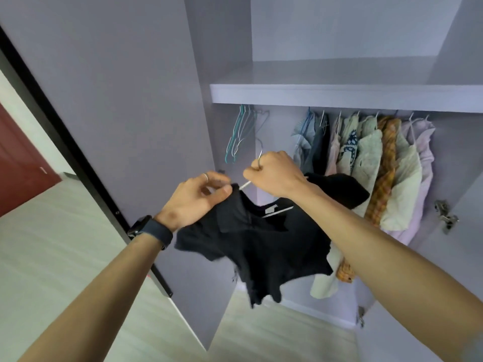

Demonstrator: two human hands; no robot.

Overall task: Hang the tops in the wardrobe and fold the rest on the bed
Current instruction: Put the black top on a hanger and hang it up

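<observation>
A black collared top [264,244] hangs on a white wire hanger [277,211] in front of the open wardrobe [339,95]. My right hand [274,173] grips the hanger near its hook, which sticks up above the fist. My left hand [198,197] pinches the top's left shoulder at the hanger's end. The top's right sleeve is draped behind my right forearm. The rail itself is hidden under the shelf.
Several empty hangers [240,131] hang at the rail's left end. Several hung tops [371,168] fill the right half, leaving a gap between. The open left door [117,100] stands beside my left arm; a door hinge [445,215] shows at right. Pale floor lies below.
</observation>
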